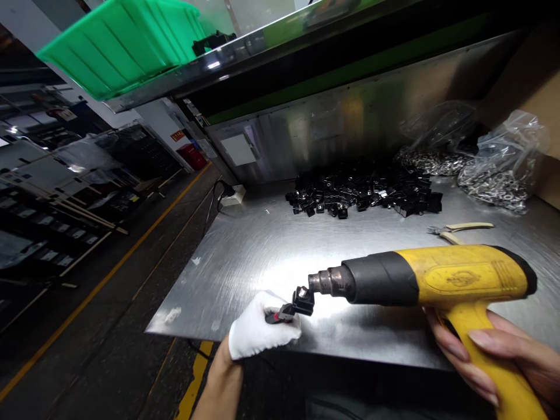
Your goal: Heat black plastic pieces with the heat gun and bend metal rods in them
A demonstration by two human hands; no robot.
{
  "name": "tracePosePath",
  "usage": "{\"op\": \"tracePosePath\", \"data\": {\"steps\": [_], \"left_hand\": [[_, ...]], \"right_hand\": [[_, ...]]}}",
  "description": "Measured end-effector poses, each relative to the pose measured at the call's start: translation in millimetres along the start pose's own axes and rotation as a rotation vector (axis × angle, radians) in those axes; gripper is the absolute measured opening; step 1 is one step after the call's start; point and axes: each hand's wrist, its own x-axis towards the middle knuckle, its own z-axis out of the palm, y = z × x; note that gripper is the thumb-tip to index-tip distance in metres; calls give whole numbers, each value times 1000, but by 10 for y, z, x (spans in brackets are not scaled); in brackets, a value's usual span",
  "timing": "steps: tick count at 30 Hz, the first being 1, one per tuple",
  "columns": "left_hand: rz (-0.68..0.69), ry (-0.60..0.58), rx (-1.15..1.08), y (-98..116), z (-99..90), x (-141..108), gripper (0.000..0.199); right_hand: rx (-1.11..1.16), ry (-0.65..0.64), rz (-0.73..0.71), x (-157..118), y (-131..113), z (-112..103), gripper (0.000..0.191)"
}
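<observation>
My left hand, in a white glove, is closed around pliers with a bit of red on them. At the tip of these pliers sits a small black part with a shiny metal piece on top. My bare right hand grips the handle of a yellow heat gun. Its stepped metal nozzle points left and lies right beside the black part, above the front of the metal table. Most of the pliers' handles are hidden in the glove.
A pile of black parts lies at the back of the metal table. Clear bags of metal pieces stand back right, near cream-handled pliers. A white power socket is at the left edge. A green bin sits on the shelf above.
</observation>
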Motion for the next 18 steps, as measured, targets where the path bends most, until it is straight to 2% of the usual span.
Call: {"op": "tracePosePath", "data": {"steps": [4,12,18], "left_hand": [[-7,46,43,14,-4,-8,22],[30,280,178,174,80,-38,19],[208,491,402,175,193,-32,20]], "right_hand": [[0,-2,14,-4,4,-18,39],[10,23,-2,2,21,-19,38],[20,18,-10,-9,45,-37,40]]}}
